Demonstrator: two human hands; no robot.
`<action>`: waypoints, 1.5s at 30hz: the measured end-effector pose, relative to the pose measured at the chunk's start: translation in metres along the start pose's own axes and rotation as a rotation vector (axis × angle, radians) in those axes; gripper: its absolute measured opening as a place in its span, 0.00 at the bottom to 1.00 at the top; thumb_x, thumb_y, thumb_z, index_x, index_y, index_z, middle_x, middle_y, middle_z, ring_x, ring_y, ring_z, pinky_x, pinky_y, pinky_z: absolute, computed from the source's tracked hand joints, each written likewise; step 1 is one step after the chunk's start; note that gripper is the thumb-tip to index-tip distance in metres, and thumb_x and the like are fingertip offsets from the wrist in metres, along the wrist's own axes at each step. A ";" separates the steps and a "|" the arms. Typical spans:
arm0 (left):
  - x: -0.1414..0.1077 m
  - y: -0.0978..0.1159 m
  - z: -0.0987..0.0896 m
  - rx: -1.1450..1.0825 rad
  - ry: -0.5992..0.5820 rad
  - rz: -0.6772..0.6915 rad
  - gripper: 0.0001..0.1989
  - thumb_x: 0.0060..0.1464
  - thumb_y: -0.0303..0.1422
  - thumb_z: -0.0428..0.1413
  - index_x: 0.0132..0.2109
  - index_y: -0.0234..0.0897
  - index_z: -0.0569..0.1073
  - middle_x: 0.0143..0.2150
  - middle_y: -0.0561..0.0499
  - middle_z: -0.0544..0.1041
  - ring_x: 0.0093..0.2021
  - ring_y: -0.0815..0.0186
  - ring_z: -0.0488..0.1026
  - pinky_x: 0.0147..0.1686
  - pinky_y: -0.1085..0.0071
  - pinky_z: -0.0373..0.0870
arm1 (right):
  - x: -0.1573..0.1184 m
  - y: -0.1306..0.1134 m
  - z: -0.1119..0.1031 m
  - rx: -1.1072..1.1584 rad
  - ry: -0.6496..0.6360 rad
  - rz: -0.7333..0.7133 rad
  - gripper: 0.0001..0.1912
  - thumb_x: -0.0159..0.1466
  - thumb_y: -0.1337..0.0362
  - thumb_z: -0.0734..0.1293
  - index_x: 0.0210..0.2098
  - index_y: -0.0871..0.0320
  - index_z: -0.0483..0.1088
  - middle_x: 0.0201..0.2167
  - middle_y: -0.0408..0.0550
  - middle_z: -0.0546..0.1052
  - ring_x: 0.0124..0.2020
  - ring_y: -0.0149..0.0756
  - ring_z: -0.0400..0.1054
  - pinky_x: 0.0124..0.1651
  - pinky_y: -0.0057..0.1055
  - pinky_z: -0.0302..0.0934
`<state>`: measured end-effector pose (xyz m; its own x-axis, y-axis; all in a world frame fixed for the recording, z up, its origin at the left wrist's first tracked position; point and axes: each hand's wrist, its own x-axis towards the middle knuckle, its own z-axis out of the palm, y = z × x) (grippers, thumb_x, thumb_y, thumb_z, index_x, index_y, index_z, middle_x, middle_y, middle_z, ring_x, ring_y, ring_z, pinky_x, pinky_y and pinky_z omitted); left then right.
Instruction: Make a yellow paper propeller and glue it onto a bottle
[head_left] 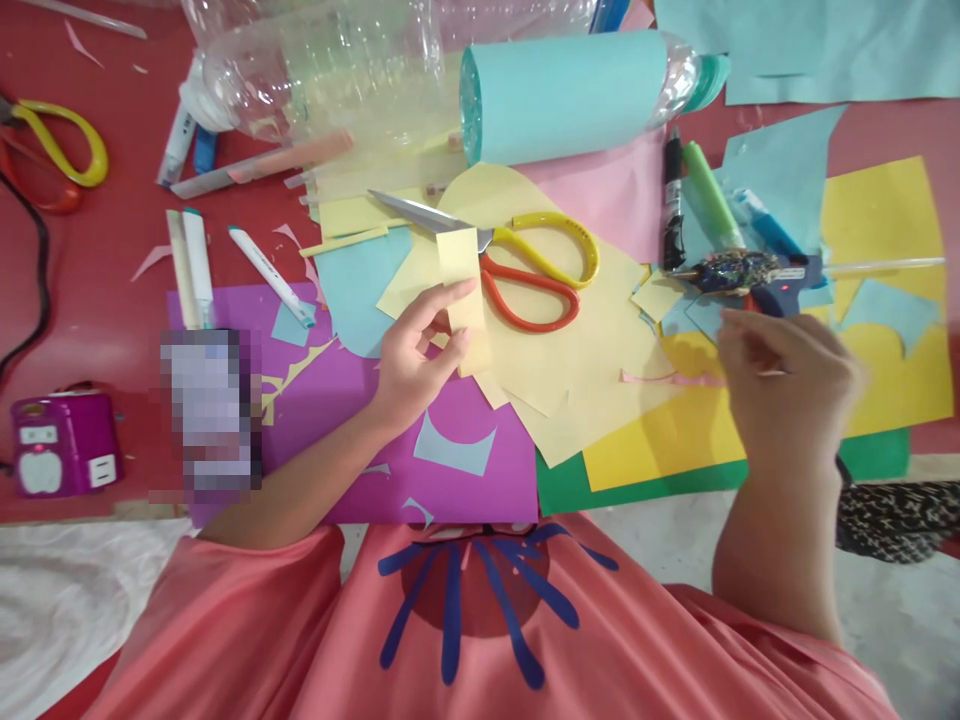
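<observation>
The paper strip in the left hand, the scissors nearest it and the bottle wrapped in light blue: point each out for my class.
Paper strip (457, 262): head view, upper part.
Scissors (487, 240): head view, metal near the pivot.
Wrapped bottle (566, 97): head view, middle of its wrapping.

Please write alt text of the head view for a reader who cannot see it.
A person's left hand holds a pale yellow paper strip above a red table, while the right hand is near a dark blue glue gun. Scissors with yellow and red handles lie on cream paper, before a bottle wrapped in light blue.
</observation>
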<state>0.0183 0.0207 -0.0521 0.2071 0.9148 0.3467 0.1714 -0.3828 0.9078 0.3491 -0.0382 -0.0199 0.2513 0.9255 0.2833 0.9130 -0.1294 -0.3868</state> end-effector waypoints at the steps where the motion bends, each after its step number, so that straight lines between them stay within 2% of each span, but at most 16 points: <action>1: 0.000 0.000 0.000 -0.003 0.000 -0.006 0.18 0.63 0.40 0.59 0.59 0.51 0.75 0.48 0.50 0.79 0.34 0.72 0.71 0.36 0.76 0.77 | 0.001 -0.009 0.002 -0.001 -0.072 -0.039 0.17 0.64 0.58 0.62 0.43 0.60 0.79 0.25 0.48 0.68 0.25 0.34 0.60 0.36 0.39 0.65; 3: 0.000 0.001 0.000 -0.015 0.002 -0.010 0.18 0.62 0.40 0.59 0.59 0.51 0.75 0.48 0.51 0.79 0.34 0.73 0.71 0.36 0.76 0.77 | 0.002 -0.022 0.007 -0.070 -0.173 -0.105 0.22 0.66 0.57 0.60 0.49 0.62 0.79 0.26 0.50 0.70 0.28 0.38 0.63 0.42 0.41 0.66; 6: 0.000 0.001 0.000 -0.022 0.000 -0.002 0.18 0.62 0.40 0.59 0.59 0.52 0.75 0.47 0.52 0.79 0.33 0.73 0.71 0.37 0.77 0.77 | 0.003 -0.029 0.016 -0.201 -0.243 -0.158 0.26 0.68 0.56 0.58 0.54 0.66 0.76 0.30 0.56 0.72 0.34 0.45 0.66 0.47 0.46 0.67; 8: 0.000 0.001 0.000 -0.014 -0.004 -0.001 0.18 0.63 0.40 0.59 0.58 0.51 0.75 0.47 0.51 0.79 0.34 0.73 0.71 0.36 0.77 0.77 | 0.000 -0.031 0.020 -0.214 -0.265 -0.183 0.27 0.69 0.56 0.57 0.56 0.66 0.75 0.31 0.56 0.71 0.36 0.47 0.66 0.47 0.46 0.67; 15: 0.000 0.003 -0.001 0.009 -0.019 -0.024 0.18 0.63 0.41 0.58 0.58 0.49 0.75 0.45 0.51 0.78 0.34 0.72 0.71 0.37 0.75 0.77 | -0.013 -0.041 0.030 -0.118 -0.248 -0.218 0.23 0.70 0.57 0.58 0.58 0.58 0.72 0.34 0.53 0.69 0.39 0.46 0.66 0.50 0.48 0.67; 19: 0.000 0.003 -0.001 -0.008 -0.020 -0.041 0.18 0.63 0.42 0.59 0.58 0.50 0.75 0.45 0.51 0.78 0.34 0.72 0.71 0.37 0.75 0.77 | -0.018 -0.045 0.031 -0.144 -0.238 -0.196 0.23 0.70 0.56 0.59 0.59 0.59 0.71 0.47 0.61 0.71 0.47 0.51 0.64 0.54 0.54 0.63; 23: 0.001 0.003 0.000 0.001 -0.022 -0.050 0.18 0.62 0.44 0.59 0.58 0.49 0.76 0.47 0.50 0.79 0.34 0.71 0.72 0.37 0.73 0.77 | -0.023 -0.048 0.030 -0.143 -0.231 -0.149 0.24 0.70 0.55 0.60 0.61 0.57 0.69 0.55 0.61 0.69 0.54 0.53 0.62 0.57 0.55 0.61; 33: -0.001 0.003 0.000 -0.013 -0.026 -0.079 0.18 0.62 0.44 0.58 0.57 0.48 0.76 0.45 0.50 0.79 0.34 0.71 0.72 0.37 0.73 0.77 | -0.024 -0.041 0.026 -0.159 -0.148 -0.143 0.23 0.71 0.52 0.60 0.59 0.55 0.72 0.59 0.62 0.71 0.56 0.57 0.62 0.58 0.58 0.60; 37: -0.002 0.003 0.000 0.019 -0.028 -0.090 0.19 0.62 0.46 0.58 0.57 0.47 0.76 0.45 0.49 0.78 0.34 0.70 0.73 0.38 0.71 0.78 | -0.020 -0.038 0.026 -0.099 -0.181 -0.127 0.23 0.71 0.54 0.59 0.60 0.57 0.70 0.60 0.63 0.72 0.58 0.58 0.62 0.59 0.61 0.59; 41: -0.002 0.004 0.000 0.018 -0.024 -0.087 0.19 0.61 0.46 0.59 0.57 0.47 0.76 0.44 0.50 0.79 0.34 0.70 0.72 0.37 0.72 0.78 | -0.016 -0.038 0.024 -0.078 -0.231 -0.094 0.25 0.71 0.54 0.58 0.60 0.61 0.69 0.59 0.65 0.73 0.58 0.59 0.62 0.59 0.60 0.59; 45: -0.001 0.005 0.001 0.009 -0.020 -0.087 0.19 0.62 0.45 0.58 0.56 0.47 0.77 0.44 0.49 0.79 0.34 0.71 0.72 0.37 0.72 0.78 | -0.021 -0.041 0.022 -0.064 -0.228 -0.112 0.25 0.71 0.54 0.58 0.62 0.60 0.68 0.59 0.65 0.72 0.58 0.59 0.63 0.59 0.59 0.58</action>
<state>0.0195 0.0180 -0.0482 0.2100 0.9419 0.2620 0.1979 -0.3034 0.9321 0.2998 -0.0443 -0.0292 0.0754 0.9907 0.1134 0.9515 -0.0375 -0.3054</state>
